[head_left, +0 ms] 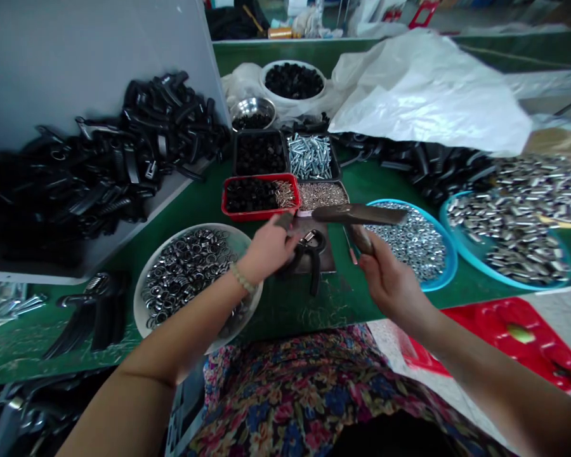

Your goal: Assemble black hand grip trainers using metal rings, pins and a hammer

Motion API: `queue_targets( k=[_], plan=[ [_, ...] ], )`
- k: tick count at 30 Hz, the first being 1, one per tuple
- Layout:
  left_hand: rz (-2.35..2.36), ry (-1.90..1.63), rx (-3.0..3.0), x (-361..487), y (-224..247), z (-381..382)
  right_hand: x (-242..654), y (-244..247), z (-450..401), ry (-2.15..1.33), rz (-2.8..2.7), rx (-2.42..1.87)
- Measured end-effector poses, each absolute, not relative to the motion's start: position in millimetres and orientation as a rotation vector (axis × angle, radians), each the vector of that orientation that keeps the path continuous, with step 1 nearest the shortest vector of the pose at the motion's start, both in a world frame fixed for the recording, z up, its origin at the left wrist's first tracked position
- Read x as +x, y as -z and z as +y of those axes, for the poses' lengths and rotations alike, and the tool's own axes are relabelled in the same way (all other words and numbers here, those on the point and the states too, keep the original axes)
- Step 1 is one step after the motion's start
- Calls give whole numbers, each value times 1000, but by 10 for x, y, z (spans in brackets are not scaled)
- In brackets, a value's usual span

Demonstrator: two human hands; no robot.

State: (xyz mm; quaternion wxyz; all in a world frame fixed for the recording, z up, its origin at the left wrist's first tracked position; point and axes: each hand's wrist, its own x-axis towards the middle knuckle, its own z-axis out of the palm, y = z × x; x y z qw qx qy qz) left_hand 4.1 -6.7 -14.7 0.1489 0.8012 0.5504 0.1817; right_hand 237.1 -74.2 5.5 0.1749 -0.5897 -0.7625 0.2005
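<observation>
My right hand (390,276) grips a hammer (359,216) by its short handle, with the long dark head held sideways above the bench. Over the left edge of a flat metal plate (326,254) is my left hand (273,247). Its forefinger wears a dark cover, and thumb and fingers are curled close together; what they hold, if anything, is hidden. A curved black handle part (314,260) with a shiny metal piece lies on the plate, right beside my left thumb. Under my left forearm stands a pale bowl (145,285) of metal rings.
Behind the plate sit a red tray (261,214) of black pieces and pins, and a tray of bolts (309,157). Blue basins of nuts (450,270) and metal sleeves (568,266) stand right. Black handles (137,146) are heaped left. A red tray (495,330) lies lower right.
</observation>
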Motion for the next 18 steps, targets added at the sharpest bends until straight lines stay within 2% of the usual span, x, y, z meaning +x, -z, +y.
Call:
queue_targets(
  k=[3,6,10,14,18],
  plan=[
    [1654,-601,2411,171,-9,487,2312,-3,-804,-661,-2303,-1744],
    [1551,-375,2602,493,13,967,2299,7,-804,-693,-2268,-1730],
    [1491,-181,2684,818,183,1233,2404,-55,-807,-503,-1940,-1702],
    [1557,-270,2659,870,239,1288,2524,-38,-804,-486,-1822,-1798],
    [1603,-462,2490,824,96,1240,2587,38,-778,-505,-1769,-1785]
  ],
)
